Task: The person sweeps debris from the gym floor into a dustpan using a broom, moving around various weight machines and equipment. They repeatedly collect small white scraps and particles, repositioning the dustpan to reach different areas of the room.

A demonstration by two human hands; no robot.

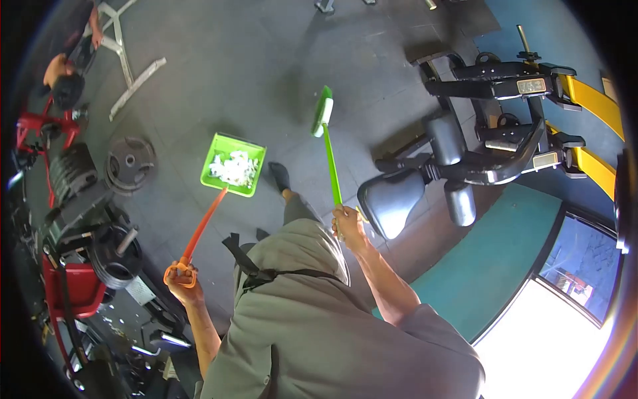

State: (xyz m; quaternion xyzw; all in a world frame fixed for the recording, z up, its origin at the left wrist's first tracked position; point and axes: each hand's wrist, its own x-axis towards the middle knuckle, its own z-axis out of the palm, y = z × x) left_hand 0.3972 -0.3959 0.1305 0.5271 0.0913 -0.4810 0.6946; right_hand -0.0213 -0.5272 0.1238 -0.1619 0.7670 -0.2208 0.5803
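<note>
My left hand (184,282) is wrapped round the orange handle of a long-handled dustpan (256,151). Its green pan holds a heap of white scraps and lies at the floor, left of my feet. In my right hand (348,225) is the green stick of a broom (332,163). The broom's green head with pale bristles is up ahead, right of the pan and apart from it.
Black gym equipment with a padded seat (392,199) stands close on the right. Weight plates (129,165) and a red seat (74,289) are on the left. A white metal frame (136,86) and another person (56,70) are at the upper left.
</note>
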